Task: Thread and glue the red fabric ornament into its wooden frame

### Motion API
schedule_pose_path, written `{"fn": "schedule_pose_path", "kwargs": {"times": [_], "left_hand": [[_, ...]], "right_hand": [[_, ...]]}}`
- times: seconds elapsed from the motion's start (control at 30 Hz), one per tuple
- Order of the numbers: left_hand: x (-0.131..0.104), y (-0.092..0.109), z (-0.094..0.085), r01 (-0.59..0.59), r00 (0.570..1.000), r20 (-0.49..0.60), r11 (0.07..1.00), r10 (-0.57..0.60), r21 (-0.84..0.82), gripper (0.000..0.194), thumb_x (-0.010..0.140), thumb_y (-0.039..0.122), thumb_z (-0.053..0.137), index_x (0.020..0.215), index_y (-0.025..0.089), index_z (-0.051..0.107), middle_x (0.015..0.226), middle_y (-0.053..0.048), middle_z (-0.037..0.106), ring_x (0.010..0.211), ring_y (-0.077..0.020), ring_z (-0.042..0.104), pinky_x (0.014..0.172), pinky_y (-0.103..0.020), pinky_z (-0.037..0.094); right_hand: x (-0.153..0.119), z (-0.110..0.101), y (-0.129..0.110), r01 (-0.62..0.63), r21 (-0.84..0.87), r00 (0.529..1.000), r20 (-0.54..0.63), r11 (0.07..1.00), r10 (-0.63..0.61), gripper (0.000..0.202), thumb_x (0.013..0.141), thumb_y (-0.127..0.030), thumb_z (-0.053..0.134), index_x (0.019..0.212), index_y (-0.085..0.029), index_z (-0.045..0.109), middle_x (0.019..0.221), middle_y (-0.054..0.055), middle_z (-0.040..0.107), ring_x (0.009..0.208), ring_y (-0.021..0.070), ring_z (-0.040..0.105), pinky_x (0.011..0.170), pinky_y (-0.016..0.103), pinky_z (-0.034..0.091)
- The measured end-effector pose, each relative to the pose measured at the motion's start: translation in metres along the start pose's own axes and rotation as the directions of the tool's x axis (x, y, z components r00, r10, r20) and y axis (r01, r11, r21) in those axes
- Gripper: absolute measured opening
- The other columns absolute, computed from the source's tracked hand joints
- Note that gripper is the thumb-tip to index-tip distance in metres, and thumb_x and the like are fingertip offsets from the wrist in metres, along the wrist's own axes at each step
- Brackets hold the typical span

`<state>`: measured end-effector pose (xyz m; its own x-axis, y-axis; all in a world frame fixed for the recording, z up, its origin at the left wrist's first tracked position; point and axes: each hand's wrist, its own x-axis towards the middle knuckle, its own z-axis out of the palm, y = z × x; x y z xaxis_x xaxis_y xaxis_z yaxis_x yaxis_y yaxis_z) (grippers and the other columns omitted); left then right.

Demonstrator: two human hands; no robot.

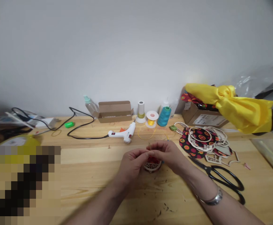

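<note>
Both my hands meet over a small round ornament (pixel 152 166) with a pale fretwork rim and dark red middle, close to the table's centre. My left hand (pixel 132 162) is closed, thumb and forefinger pinched at the ornament's upper edge. My right hand (pixel 166 153), with a silver bangle on its wrist, is closed in a pinch there too, fingertips touching the left ones. What sits between the fingertips is hidden. Beyond them stand a spool of yellow cord (pixel 151 118) and a blue thread cone (pixel 164 116). Black-handled scissors (pixel 217 176) lie beside my right forearm.
A white glue gun (pixel 123 133) with a black cable lies behind my left hand. At the right are fretwork pieces and patterned fabric (pixel 193 145), under a cardboard box (pixel 203 116) topped with yellow cloth (pixel 242 106). An open carton (pixel 115 112) stands by the wall.
</note>
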<state>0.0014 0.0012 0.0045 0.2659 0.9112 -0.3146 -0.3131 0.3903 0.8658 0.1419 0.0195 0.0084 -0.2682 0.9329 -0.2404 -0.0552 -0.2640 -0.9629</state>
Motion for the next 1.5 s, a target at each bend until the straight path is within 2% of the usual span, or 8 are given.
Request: {"fn": "schedule_pose_path", "kwargs": {"times": [0.17, 0.37, 0.7, 0.87, 1.07, 1.17, 1.33, 1.5], "left_hand": [[0.002, -0.005, -0.003, 0.005, 1.000, -0.030, 1.000, -0.005, -0.008, 0.013, 0.067, 0.025, 0.066, 0.072, 0.013, 0.069, 0.065, -0.002, 0.068, 0.061, -0.0135, 0.058, 0.064, -0.026, 0.044], [0.002, -0.004, -0.002, 0.006, 0.999, -0.044, 0.998, -0.003, 0.068, 0.016, 0.068, 0.029, 0.065, 0.065, 0.012, 0.066, 0.057, 0.000, 0.063, 0.055, -0.0108, 0.054, 0.055, -0.021, 0.041], [0.001, 0.006, -0.004, -0.068, 0.972, -0.208, 0.975, 0.112, 0.210, 0.017, 0.065, 0.031, 0.066, 0.072, 0.016, 0.068, 0.096, -0.006, 0.066, 0.077, -0.0176, 0.061, 0.067, -0.028, 0.047], [-0.002, -0.004, -0.003, -0.391, 0.850, -0.014, 0.648, 0.527, 0.654, 0.008, 0.068, 0.020, 0.063, 0.064, 0.017, 0.069, 0.106, -0.009, 0.053, 0.103, -0.0223, 0.049, 0.075, -0.027, 0.044], [-0.004, -0.016, -0.004, -0.512, 0.762, 0.168, 0.422, 0.626, 0.748, 0.016, 0.074, 0.013, 0.054, 0.074, 0.021, 0.068, 0.103, -0.006, 0.046, 0.086, -0.0153, 0.050, 0.078, -0.029, 0.042], [-0.006, -0.012, -0.002, -0.523, 0.793, 0.164, 0.519, 0.587, 0.676, 0.012, 0.073, 0.013, 0.055, 0.074, 0.019, 0.064, 0.105, -0.007, 0.049, 0.101, -0.0194, 0.048, 0.088, -0.031, 0.038], [-0.007, -0.003, 0.002, -0.290, 0.953, 0.008, 0.904, 0.303, 0.315, 0.011, 0.074, 0.022, 0.054, 0.083, 0.018, 0.053, 0.098, -0.008, 0.058, 0.092, -0.0198, 0.057, 0.079, -0.031, 0.045], [-0.003, -0.003, 0.001, -0.115, 0.993, 0.053, 0.963, 0.105, 0.242, 0.025, 0.075, 0.028, 0.054, 0.098, 0.017, 0.051, 0.081, -0.005, 0.065, 0.074, -0.0180, 0.062, 0.068, -0.029, 0.047]], "right_hand": [[0.002, 0.002, 0.005, 0.119, -0.183, 0.984, -0.108, 0.976, -0.140, 0.010, 0.061, -0.024, 0.066, 0.060, -0.014, 0.064, 0.058, 0.000, 0.060, 0.053, 0.0108, 0.050, 0.052, 0.023, 0.040], [-0.001, 0.001, 0.009, 0.263, -0.536, 0.914, -0.130, 0.802, -0.386, 0.011, 0.071, -0.016, 0.056, 0.061, -0.016, 0.059, 0.059, -0.001, 0.058, 0.058, 0.0116, 0.051, 0.056, 0.023, 0.039], [0.003, -0.005, 0.010, 0.205, -0.547, 0.902, -0.217, 0.811, -0.374, 0.013, 0.073, -0.023, 0.056, 0.061, -0.018, 0.057, 0.057, -0.001, 0.058, 0.055, 0.0122, 0.050, 0.053, 0.023, 0.038], [0.002, -0.001, 0.007, 0.160, -0.373, 0.920, -0.280, 0.914, -0.275, 0.015, 0.070, -0.022, 0.056, 0.057, -0.017, 0.052, 0.051, -0.003, 0.054, 0.049, 0.0105, 0.046, 0.048, 0.022, 0.036], [-0.002, 0.006, 0.003, 0.074, 0.050, 0.986, -0.154, 0.996, -0.066, 0.017, 0.070, -0.027, 0.057, 0.060, -0.016, 0.047, 0.047, -0.006, 0.050, 0.039, 0.0056, 0.038, 0.039, 0.018, 0.029], [-0.002, 0.007, 0.002, 0.066, 0.061, 0.991, -0.117, 0.996, -0.059, 0.019, 0.068, -0.029, 0.059, 0.060, -0.016, 0.047, 0.048, -0.006, 0.050, 0.040, 0.0058, 0.040, 0.039, 0.018, 0.029], [-0.001, 0.004, 0.005, 0.130, -0.155, 0.979, -0.134, 0.979, -0.151, 0.015, 0.068, -0.024, 0.058, 0.058, -0.016, 0.050, 0.049, -0.004, 0.051, 0.045, 0.0079, 0.043, 0.042, 0.019, 0.034], [-0.001, 0.004, 0.008, 0.154, -0.279, 0.972, -0.128, 0.948, -0.196, 0.011, 0.069, -0.021, 0.056, 0.059, -0.017, 0.052, 0.053, -0.003, 0.054, 0.049, 0.0095, 0.046, 0.046, 0.021, 0.038]]}}
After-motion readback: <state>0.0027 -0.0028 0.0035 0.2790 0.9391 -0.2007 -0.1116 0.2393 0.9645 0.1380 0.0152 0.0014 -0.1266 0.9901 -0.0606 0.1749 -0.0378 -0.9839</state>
